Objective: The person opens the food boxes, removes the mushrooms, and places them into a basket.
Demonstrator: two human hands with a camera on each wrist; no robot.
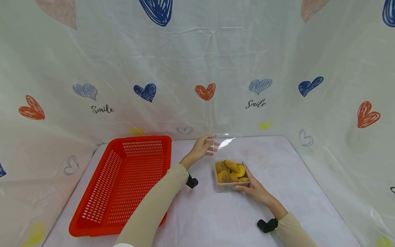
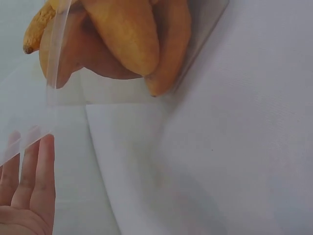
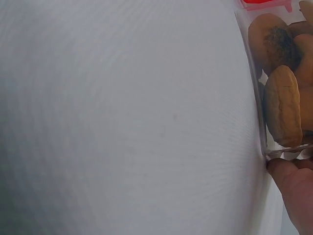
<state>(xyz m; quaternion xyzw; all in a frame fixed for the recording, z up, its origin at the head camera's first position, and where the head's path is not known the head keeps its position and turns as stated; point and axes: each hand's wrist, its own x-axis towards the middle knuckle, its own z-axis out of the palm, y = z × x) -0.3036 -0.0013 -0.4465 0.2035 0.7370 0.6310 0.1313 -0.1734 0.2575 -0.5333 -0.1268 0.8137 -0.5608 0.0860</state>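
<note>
Clear box (image 1: 232,176), lid (image 1: 226,145) raised, perhaps mangoes (image 1: 230,171)

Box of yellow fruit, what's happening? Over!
Left hand holds clear lid up, open. Right hand grips clear box at near corner. Yellow fruit inside. Red basket stands apart, left.

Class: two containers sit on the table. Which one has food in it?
The clear plastic box between both hands holds yellow-orange pieces. The red basket to its left shows nothing inside.
</note>
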